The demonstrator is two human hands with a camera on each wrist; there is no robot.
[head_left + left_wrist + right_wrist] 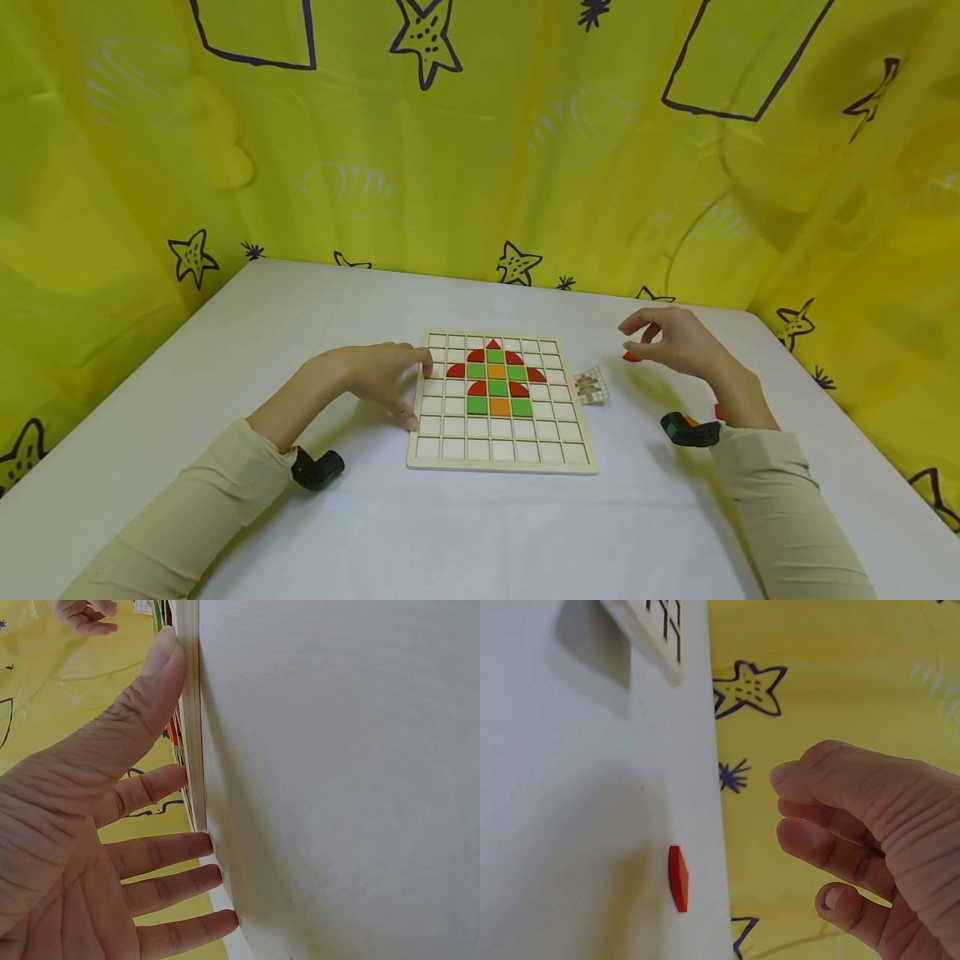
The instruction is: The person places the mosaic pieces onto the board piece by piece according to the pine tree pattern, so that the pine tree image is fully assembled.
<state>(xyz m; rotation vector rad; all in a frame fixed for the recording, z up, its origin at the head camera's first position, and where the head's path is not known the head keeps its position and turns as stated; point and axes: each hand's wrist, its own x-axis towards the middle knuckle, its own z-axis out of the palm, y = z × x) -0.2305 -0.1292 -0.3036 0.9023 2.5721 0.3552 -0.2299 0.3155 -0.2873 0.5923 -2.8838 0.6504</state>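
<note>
A square wooden grid board (pixel 453 450) lies flat on the table. Red, green and orange pieces fill cells in its middle, with a red triangle (pixel 492 344) topmost. My left hand (pixel 378 375) touches the board's left edge with thumb and fingertips; in the left wrist view its fingers (pixel 169 851) are spread and fairly straight. To the right of the board, my right hand (pixel 678 342) hovers, fingers loosely bent, nothing between them. Below its fingertips a red piece with a curved edge (pixel 678 879) rests on the table, apart from the hand.
Next to the board's right edge lies a small printed pattern card (pixel 592 387). An orange piece (pixel 692 420) and another red piece (pixel 719 412) are partly hidden by the right wrist and its dark wrist device (pixel 684 431). Yellow curtain (pixel 465 167) hangs behind the white table.
</note>
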